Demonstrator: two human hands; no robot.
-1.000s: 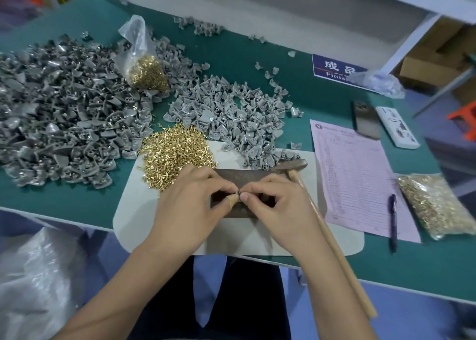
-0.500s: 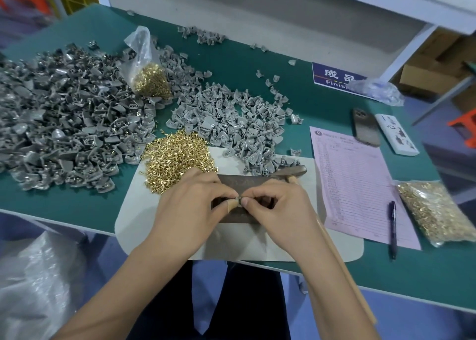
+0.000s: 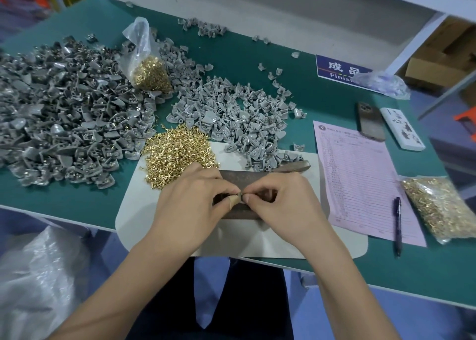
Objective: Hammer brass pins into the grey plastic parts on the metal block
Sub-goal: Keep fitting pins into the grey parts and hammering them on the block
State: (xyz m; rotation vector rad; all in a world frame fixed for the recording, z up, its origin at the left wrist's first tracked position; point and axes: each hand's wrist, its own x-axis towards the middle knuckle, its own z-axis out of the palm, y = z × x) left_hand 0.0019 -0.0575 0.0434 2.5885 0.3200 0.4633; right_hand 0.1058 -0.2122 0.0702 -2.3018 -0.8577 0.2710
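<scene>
Hands, left (image 3: 190, 205) and right (image 3: 280, 205), pinch one small part (image 3: 241, 195) together over the metal block (image 3: 242, 178).

Blue sign (image 3: 340, 69) reads "成品", "Finis…"

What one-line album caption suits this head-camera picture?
Both hands, left and right, pinch a small part over the metal block, beside loose brass pins.
</scene>
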